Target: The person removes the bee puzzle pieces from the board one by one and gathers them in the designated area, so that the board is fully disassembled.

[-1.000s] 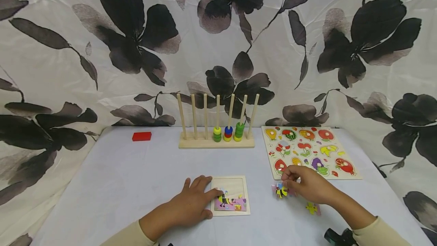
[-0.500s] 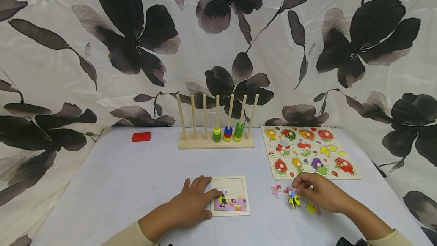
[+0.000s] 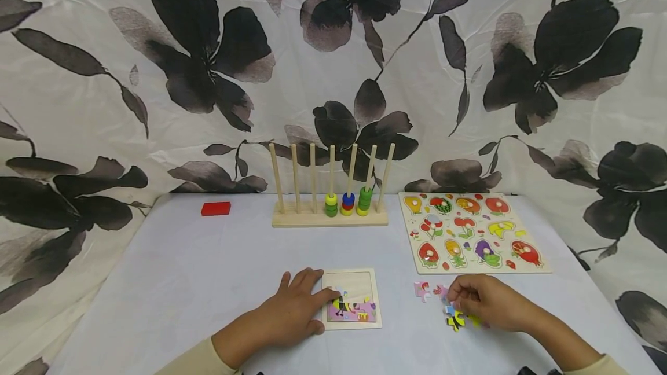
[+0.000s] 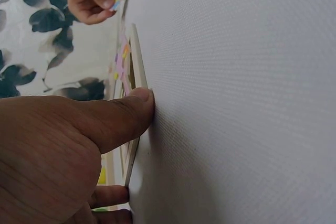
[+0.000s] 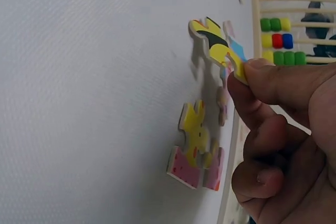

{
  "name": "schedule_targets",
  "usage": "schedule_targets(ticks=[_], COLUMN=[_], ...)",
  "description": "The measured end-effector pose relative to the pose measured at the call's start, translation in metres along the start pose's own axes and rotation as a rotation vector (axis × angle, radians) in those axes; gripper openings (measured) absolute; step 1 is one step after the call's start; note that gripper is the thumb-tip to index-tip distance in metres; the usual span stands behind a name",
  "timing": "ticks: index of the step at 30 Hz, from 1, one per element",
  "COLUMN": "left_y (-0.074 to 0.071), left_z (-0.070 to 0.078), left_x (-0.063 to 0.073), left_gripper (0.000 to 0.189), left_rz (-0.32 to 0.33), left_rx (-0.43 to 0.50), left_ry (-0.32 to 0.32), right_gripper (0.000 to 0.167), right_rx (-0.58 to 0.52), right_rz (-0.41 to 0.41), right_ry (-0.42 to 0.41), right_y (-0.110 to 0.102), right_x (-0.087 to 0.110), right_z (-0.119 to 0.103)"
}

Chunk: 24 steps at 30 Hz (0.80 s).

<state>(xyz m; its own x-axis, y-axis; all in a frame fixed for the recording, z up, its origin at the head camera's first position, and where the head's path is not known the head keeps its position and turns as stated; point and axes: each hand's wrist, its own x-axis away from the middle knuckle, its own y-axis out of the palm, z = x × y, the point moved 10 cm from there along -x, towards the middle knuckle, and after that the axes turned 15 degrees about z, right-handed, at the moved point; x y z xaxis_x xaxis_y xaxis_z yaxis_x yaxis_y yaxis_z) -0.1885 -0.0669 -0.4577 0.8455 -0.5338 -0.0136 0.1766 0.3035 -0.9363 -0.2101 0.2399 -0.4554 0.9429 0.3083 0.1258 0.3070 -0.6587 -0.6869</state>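
white tabletop (image 3: 198, 271) | bead rack (image 3: 330, 221), fruit board (image 3: 482, 233) beyond puzzle tray (image 3: 359, 285)

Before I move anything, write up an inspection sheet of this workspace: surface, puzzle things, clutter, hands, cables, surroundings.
Surface: white-covered table, looks flat.
Puzzle things: wooden tray partly filled on its near side; black-and-yellow piece held raised; loose pieces on the table.
Clutter: red block; peg stand with coloured rings; fruit board.
Hands: left hand rests at the tray's left edge; right hand pinches the black-and-yellow piece.
Cables: nothing seen.
Surroundings: floral cloth behind the table.
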Motion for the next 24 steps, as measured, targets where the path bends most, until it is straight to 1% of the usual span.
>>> schedule_targets(ticks=[8,12,19,24], left_y=[-0.001,-0.001,-0.001,-0.001], left_z=[0.001,0.001,0.000,0.000], left_x=[0.001,0.001,0.001,0.001], left_gripper=[0.058,0.058,0.059,0.059], left_rz=[0.006,0.008,0.013,0.024], left_rx=[0.000,0.001,-0.001,0.007], left_ry=[0.015,0.017,0.014,0.014], right_gripper=[0.007,0.009,0.015,0.013], right_rx=[0.138,0.203,0.301,0.317], right_rz=[0.064,0.093,0.139,0.175], right_ry=[-0.047,-0.049,0.019,0.014], right_y=[0.001,0.001,-0.002,-0.004], right_x=[0.000,0.000,-0.002,-0.005], right_z=[0.001,0.002,0.002,-0.008])
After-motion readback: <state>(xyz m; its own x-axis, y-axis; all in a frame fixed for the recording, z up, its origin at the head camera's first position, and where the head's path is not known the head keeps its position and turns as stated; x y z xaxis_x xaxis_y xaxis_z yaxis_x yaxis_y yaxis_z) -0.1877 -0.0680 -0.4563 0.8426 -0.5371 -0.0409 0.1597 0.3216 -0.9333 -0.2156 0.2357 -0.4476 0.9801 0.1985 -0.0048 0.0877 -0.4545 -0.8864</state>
